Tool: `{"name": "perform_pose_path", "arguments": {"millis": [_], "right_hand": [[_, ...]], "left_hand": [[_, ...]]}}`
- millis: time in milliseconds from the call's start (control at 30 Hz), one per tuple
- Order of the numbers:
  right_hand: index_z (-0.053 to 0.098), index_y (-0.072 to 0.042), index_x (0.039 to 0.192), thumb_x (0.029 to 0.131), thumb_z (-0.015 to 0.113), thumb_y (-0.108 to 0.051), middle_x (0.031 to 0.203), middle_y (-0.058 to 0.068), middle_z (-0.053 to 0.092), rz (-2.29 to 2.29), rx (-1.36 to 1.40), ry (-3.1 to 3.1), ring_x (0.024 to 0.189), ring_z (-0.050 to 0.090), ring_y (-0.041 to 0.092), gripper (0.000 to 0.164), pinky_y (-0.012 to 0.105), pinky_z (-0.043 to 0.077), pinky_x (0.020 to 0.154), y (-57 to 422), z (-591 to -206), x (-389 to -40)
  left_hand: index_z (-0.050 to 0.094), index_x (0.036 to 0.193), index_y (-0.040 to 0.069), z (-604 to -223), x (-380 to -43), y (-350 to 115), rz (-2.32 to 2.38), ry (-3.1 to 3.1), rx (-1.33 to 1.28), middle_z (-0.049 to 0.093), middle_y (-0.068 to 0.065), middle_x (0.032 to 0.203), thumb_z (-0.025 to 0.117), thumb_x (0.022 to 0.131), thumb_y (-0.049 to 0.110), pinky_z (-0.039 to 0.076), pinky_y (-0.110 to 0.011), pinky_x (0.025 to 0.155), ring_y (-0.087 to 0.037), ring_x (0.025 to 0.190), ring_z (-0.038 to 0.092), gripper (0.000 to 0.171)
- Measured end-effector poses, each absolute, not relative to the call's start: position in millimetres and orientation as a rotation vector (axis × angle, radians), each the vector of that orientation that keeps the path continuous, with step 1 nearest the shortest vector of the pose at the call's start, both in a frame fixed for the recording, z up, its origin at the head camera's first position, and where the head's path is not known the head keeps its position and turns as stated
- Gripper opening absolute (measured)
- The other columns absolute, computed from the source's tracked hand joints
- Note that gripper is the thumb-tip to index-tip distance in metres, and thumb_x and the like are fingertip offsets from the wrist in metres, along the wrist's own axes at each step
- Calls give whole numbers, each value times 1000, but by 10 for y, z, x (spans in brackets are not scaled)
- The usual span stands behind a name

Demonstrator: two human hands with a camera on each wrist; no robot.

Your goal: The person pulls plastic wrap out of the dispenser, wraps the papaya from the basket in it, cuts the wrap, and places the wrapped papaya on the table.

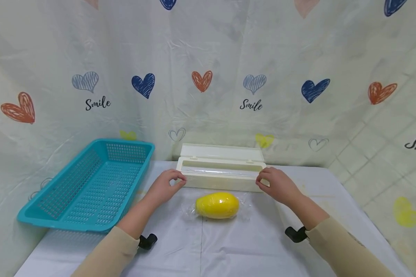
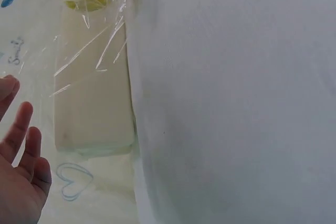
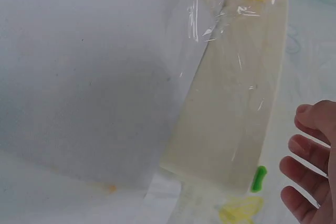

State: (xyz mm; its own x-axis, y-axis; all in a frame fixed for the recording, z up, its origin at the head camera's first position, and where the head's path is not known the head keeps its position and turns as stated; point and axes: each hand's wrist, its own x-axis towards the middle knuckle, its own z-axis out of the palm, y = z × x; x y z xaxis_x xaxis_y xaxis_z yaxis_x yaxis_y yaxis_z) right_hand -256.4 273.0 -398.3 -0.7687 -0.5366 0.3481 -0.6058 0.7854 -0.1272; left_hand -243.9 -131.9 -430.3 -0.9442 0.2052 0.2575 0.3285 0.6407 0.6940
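A yellow oval fruit (image 1: 217,205) lies on the white cloth, with clear cling film (image 1: 244,204) around it and spreading past both ends. Just behind it stands a long white cling film box (image 1: 225,182), lid raised, a roll inside. At the box's front left corner, my left hand (image 1: 164,187) pinches film between thumb and index finger; its other fingers show loosely bent in the left wrist view. My right hand (image 1: 278,185) pinches likewise at the right corner. Shiny film creases cross the box in both wrist views; the film at the fingertips is hard to see.
To the left is a turquoise perforated basket (image 1: 79,227), its right side close to my left forearm. A plastic sheet printed with hearts (image 1: 202,80) hangs behind the table and along its sides. The white tablecloth (image 1: 242,250) stretches in front of the fruit.
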Motion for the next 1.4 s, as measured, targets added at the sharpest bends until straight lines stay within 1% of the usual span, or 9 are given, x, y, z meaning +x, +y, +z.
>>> {"name": "perform_pose_path", "arguments": {"millis": [67, 167, 267, 400, 633, 933, 1067, 1267, 1400], "right_hand": [[71, -16, 85, 84, 78, -10, 88, -2, 64, 340, 888, -2688, 87, 61, 23, 10, 42, 52, 79, 2730, -3957, -2510], [70, -17, 85, 84, 78, -9, 90, -2, 64, 356, 879, -2715, 89, 61, 23, 11, 43, 53, 80, 2729, -3912, -2431], [70, -18, 85, 85, 77, -10, 90, -3, 63, 369, 857, -2748, 90, 61, 24, 11, 43, 53, 81, 2726, -3876, -2360], [69, -19, 85, 85, 77, -10, 89, -5, 62, 366, 866, -2744, 88, 60, 22, 12, 42, 53, 81, 2735, -3866, -2278], [69, -21, 84, 79, 81, -6, 89, -8, 63, 320, 971, -2610, 87, 61, 17, 20, 40, 54, 78, 2775, -3905, -2128], [67, -21, 84, 73, 84, -6, 90, -10, 62, 290, 1070, -2491, 86, 60, 13, 25, 36, 55, 76, 2811, -3984, -1983], [66, -22, 84, 71, 85, -5, 90, -11, 62, 290, 1100, -2462, 85, 60, 12, 28, 35, 54, 75, 2831, -4008, -1924], [67, -22, 84, 70, 86, -6, 91, -12, 62, 286, 1145, -2464, 84, 60, 10, 29, 33, 55, 73, 2826, -4071, -1855], [67, -22, 83, 70, 85, -5, 91, -11, 62, 262, 1216, -2448, 83, 60, 11, 29, 34, 55, 72, 2807, -4142, -1847]], "left_hand": [[74, 101, 22, -4280, -2398, -1312, -1228, -2725, -417, 65, 4, 108, 70, 94, 25, 48, -42, 89, -24, 102, 56, 8], [72, 102, 24, -4264, -2349, -1304, -1247, -2756, -392, 64, 7, 105, 70, 94, 27, 49, -38, 86, -19, 100, 56, 9], [72, 101, 24, -4259, -2304, -1303, -1252, -2765, -396, 65, 9, 103, 70, 94, 26, 49, -38, 87, -17, 98, 57, 8], [72, 101, 22, -4270, -2256, -1315, -1262, -2766, -409, 65, 11, 99, 70, 94, 23, 48, -38, 87, -15, 96, 57, 7], [71, 105, 14, -4320, -2226, -1332, -1229, -2762, -486, 64, 13, 92, 69, 95, 19, 48, -37, 86, -13, 93, 57, 11], [69, 99, 15, -4343, -2167, -1370, -1184, -2784, -545, 63, 14, 90, 69, 94, 15, 49, -38, 87, -11, 93, 58, 5], [69, 98, 15, -4345, -2137, -1390, -1163, -2803, -569, 63, 12, 92, 69, 94, 16, 50, -40, 89, -16, 95, 60, 5], [70, 97, 20, -4367, -2087, -1421, -1120, -2844, -579, 63, 13, 96, 72, 91, 16, 50, -44, 92, -24, 102, 61, 8], [70, 95, 18, -4384, -2064, -1443, -1106, -2845, -633, 63, 13, 98, 74, 90, 13, 50, -45, 93, -25, 103, 62, 8]]}}
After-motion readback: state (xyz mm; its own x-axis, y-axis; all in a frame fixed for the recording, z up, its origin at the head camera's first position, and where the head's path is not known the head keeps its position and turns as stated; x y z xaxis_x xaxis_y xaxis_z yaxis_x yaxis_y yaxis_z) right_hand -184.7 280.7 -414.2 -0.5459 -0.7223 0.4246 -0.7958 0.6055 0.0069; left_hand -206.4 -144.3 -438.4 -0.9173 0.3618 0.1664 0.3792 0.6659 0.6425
